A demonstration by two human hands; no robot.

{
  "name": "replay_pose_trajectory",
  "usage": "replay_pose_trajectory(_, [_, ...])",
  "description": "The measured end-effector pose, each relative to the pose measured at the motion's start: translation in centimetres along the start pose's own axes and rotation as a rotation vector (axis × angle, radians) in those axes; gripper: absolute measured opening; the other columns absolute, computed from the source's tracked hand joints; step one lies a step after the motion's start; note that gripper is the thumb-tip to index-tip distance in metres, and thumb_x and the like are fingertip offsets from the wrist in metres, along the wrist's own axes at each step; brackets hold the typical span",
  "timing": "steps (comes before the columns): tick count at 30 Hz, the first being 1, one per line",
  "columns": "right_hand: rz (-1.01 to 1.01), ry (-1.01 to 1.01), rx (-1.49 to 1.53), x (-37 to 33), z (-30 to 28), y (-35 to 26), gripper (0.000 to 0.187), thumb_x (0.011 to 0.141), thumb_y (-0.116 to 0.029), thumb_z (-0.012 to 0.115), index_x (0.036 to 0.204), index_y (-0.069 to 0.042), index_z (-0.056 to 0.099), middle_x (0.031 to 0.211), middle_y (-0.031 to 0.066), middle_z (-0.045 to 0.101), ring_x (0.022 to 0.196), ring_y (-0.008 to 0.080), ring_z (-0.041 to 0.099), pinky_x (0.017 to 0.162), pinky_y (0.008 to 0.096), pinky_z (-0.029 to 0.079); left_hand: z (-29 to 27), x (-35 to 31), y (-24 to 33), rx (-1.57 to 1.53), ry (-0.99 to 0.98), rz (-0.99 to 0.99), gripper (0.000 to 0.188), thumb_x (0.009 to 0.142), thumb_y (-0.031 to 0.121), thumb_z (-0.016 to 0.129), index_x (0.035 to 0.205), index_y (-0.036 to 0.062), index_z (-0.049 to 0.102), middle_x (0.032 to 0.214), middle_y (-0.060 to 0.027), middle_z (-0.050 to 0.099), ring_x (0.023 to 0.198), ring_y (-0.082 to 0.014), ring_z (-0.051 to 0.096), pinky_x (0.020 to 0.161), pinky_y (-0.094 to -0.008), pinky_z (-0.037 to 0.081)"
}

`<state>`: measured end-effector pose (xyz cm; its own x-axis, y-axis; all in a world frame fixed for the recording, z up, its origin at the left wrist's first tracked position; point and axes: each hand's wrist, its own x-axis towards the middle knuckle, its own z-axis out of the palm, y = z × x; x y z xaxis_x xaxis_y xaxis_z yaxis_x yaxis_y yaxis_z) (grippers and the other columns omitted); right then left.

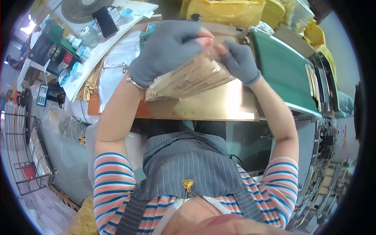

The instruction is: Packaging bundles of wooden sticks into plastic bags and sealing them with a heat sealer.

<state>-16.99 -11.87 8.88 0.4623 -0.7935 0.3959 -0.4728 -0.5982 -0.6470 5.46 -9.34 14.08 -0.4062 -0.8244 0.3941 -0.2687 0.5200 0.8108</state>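
Note:
My left hand (168, 49) wears a grey glove with bare fingertips, and its thumb and finger are pinched together at the top of a clear plastic bag (207, 70). Across from it, my right hand (239, 62), gloved the same way, pinches the bag's other upper side. Brown printed pieces (188, 82) show inside or behind the shiny film; which one I cannot tell. The bag tilts over a smooth, brass-coloured work surface (211, 103). Part of its upper edge is hidden behind my fingers.
Left of my arm lies a pile of clear bags (111, 78). A white shelf (88, 66) beyond holds a fan (82, 8), a phone (105, 22) and several blue rolls. On the right runs a green conveyor belt (282, 66). Yellow bags (227, 11) stand at the back.

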Motion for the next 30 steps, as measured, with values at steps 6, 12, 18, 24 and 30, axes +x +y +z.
replay_pose_trajectory(6, [0.036,0.04,-0.234,7.6,7.0,6.6,0.042,0.094,-0.041,0.048,0.087,-0.003,0.063,0.063,0.0105,0.052,0.064,0.0112,0.052,0.063,0.0282,0.044,3.1,-3.9,-14.6,-0.095,0.154,-0.294,0.045,0.072,0.026,0.075,0.108,0.0012,0.064,0.098,-0.0085,0.067,0.089,-0.0185,0.062,0.078,-0.0293,0.047])
replay_pose_trajectory(12, [0.161,-0.47,-0.145,12.5,9.5,11.7,0.04,0.087,-0.043,0.058,0.093,-0.005,0.066,0.082,0.0183,0.066,0.078,0.0298,0.064,0.07,0.0356,0.048,2.0,-4.0,-20.4,-0.563,0.321,-0.566,0.043,0.076,0.017,0.07,0.114,0.0011,0.059,0.101,-0.005,0.064,0.091,-0.0139,0.061,0.077,-0.0269,0.049])
replay_pose_trajectory(18, [0.232,0.521,-0.197,15.2,6.4,16.7,0.042,0.085,-0.043,0.06,0.094,-0.002,0.061,0.076,0.0145,0.064,0.072,0.0255,0.063,0.066,0.036,0.049,2.4,-4.3,-24.8,-0.787,0.28,-0.643,0.045,0.075,0.022,0.07,0.114,0.0012,0.059,0.106,-0.0057,0.064,0.099,-0.0149,0.059,0.082,-0.0284,0.048])
replay_pose_trajectory(24, [-0.03,0.306,-0.386,21.3,8.7,9.5,0.043,0.085,-0.047,0.058,0.084,-0.004,0.062,0.074,0.0127,0.064,0.07,0.0301,0.063,0.063,0.0358,0.048,1.9,-1.5,-28.5,-0.8,0.458,-0.761,0.04,0.075,0.026,0.071,0.104,-0.0006,0.064,0.102,-0.0076,0.064,0.094,-0.015,0.059,0.083,-0.0274,0.045])
replay_pose_trajectory(30, [0.291,0.176,-0.669,17.9,12.0,17.2,0.029,0.082,-0.037,0.056,0.077,-0.01,0.064,0.082,0.0125,0.065,0.078,0.0322,0.063,0.067,0.0415,0.05,1.5,-0.6,-29.5,-0.572,0.545,-0.764,0.037,0.072,0.021,0.075,0.098,-0.0027,0.066,0.099,-0.0087,0.065,0.083,-0.0155,0.06,0.071,-0.0287,0.048])
